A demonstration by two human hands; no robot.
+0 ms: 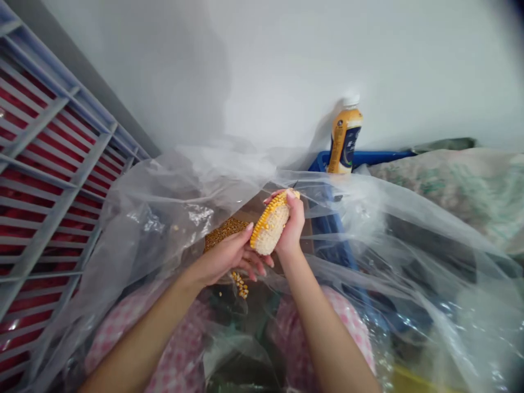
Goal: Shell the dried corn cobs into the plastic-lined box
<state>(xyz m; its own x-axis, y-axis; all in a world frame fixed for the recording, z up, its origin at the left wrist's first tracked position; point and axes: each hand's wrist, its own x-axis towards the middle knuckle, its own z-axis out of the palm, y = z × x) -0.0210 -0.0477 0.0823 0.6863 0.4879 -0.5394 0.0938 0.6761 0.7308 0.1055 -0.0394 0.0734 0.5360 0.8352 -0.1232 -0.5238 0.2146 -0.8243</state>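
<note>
An ear of corn (270, 222) is held tilted in front of me, its top toward the upper right. Yellow kernels cover its left side and top, while the side facing me is stripped to the pale cob. My right hand (293, 224) wraps around its upper right part, thumb near the top. At the lower left end is my left hand (233, 254), fingers spread below the ear and thumb close to its kernels; whether it touches the ear I cannot tell. Beneath the hands, loose corn kernels (240, 285) lie on clear plastic sheeting (139, 218).
A pile of small brown grains (225, 230) shows behind my left hand. An orange bottle (346, 136) with a white cap stands at a blue crate (333, 234) by the wall. A slatted plastic crate (53, 180) rises at left; a patterned cloth-like bundle (458, 185) lies at right.
</note>
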